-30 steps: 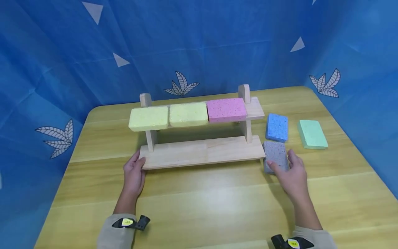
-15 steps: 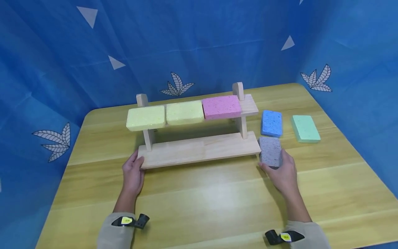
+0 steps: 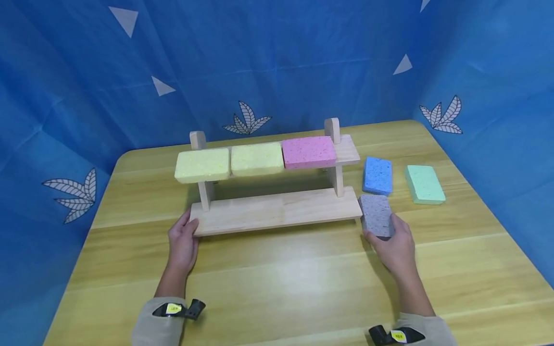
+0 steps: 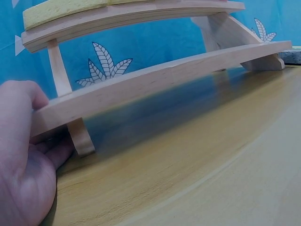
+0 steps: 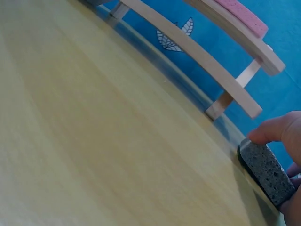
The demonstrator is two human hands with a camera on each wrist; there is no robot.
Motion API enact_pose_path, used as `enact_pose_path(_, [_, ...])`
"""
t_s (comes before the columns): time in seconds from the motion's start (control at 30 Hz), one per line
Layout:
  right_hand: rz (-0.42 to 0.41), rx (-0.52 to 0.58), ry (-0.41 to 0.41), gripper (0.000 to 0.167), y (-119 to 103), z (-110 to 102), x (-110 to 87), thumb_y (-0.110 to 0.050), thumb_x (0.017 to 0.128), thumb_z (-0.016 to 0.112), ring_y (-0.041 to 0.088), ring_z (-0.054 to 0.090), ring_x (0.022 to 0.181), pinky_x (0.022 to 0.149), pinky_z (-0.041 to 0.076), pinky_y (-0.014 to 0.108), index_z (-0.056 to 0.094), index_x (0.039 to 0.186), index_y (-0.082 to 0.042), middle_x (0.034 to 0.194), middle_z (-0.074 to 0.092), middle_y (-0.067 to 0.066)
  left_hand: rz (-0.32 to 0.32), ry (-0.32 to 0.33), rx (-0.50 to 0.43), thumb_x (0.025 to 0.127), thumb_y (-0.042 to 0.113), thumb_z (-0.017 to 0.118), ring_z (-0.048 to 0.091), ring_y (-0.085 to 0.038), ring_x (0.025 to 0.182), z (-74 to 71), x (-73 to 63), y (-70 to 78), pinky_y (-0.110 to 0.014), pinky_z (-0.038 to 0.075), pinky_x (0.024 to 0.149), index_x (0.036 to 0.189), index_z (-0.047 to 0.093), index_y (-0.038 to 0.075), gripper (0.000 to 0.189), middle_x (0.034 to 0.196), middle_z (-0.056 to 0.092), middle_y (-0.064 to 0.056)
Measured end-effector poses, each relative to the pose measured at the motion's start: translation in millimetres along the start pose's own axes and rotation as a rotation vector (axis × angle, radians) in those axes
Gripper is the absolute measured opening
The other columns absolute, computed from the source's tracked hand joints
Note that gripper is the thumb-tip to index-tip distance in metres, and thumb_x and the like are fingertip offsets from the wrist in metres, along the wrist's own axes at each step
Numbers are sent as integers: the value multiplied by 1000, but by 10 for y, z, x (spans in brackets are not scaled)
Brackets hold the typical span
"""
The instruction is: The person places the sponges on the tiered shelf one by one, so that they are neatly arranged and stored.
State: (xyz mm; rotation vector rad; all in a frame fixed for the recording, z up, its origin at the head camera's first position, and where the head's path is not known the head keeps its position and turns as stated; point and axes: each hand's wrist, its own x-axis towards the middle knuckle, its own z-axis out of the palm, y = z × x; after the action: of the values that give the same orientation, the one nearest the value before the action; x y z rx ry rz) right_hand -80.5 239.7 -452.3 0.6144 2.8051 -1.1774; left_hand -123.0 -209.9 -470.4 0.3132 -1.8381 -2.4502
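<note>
A two-tier wooden shelf (image 3: 277,211) stands on the table. My left hand (image 3: 182,242) grips the left end of its lower board; in the left wrist view the thumb lies over the board (image 4: 141,87) and the fingers reach beneath it. Beside the shelf's right end, a grey sponge (image 3: 375,214) lies on the table. My right hand (image 3: 398,245) pinches it, thumb at the near left corner and fingers along the right side. On the upper board sit two yellow sponges, one left (image 3: 202,165) and one central (image 3: 257,158), with a pink sponge (image 3: 309,152) to their right.
A blue sponge (image 3: 377,175) lies just behind the grey one. Further right is a light green sponge (image 3: 425,184). Blue cloth (image 3: 277,62) hangs behind the wooden table (image 3: 277,288) and at its sides.
My right thumb has shifted from over the grey sponge to its near left corner, and the fingers have closed against its right side. The left hand keeps its hold. The head view has shifted slightly.
</note>
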Motion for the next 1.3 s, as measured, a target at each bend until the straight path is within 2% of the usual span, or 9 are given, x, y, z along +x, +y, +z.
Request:
enact_pose_path(0.17, [7,28,-11,89,-4,-78,-28,-31,85,66,47,26,134,109,27,60,15,148,5,150,20,30,0,0,-21,96,-2,37,18,-25,142,-1,-2,-11,-30,24,114,146,19,-6,54,154,17,-20])
enact_pose_path(0.4, [-24,73,13,87,-22,-197,-60,-31,86,65,47,28,133,106,31,62,15,149,2,151,20,27,0,9,4,97,0,37,19,-22,142,4,8,-18,-29,23,115,146,21,-5,52,155,18,-17])
enact_pose_path(0.7, [-124,157,14,85,-166,-290,-158,-26,85,67,47,28,133,107,30,60,17,149,-1,151,21,26,-10,13,15,97,1,38,20,-22,142,2,-1,-10,-30,24,115,146,22,-4,52,155,20,-17])
enact_pose_path(0.9, [-209,239,-19,83,-292,-321,-223,-14,84,68,45,26,135,110,28,56,19,148,1,151,21,26,0,6,11,97,1,37,20,-22,142,11,6,-9,-30,24,115,146,23,-5,51,155,20,-17])
enact_pose_path(1.0, [-270,286,-45,82,-332,-316,-251,-7,82,69,42,28,135,113,29,36,20,148,3,150,23,24,1,9,10,97,0,37,20,-23,142,10,10,-9,-30,24,115,146,22,-5,51,155,20,-18])
enact_pose_path(1.13, [-365,345,-79,80,-370,-286,-284,1,80,68,38,32,132,102,30,8,24,146,5,148,28,23,1,6,7,97,0,36,20,-23,142,4,9,-16,-30,25,115,146,23,-5,51,155,20,-18])
enact_pose_path(1.3, [-473,343,-108,76,-397,-252,-303,3,78,69,36,34,130,98,29,2,30,144,6,145,33,22,4,-4,4,97,1,37,20,-23,142,10,-7,-9,-30,24,115,146,22,-6,52,154,19,-19])
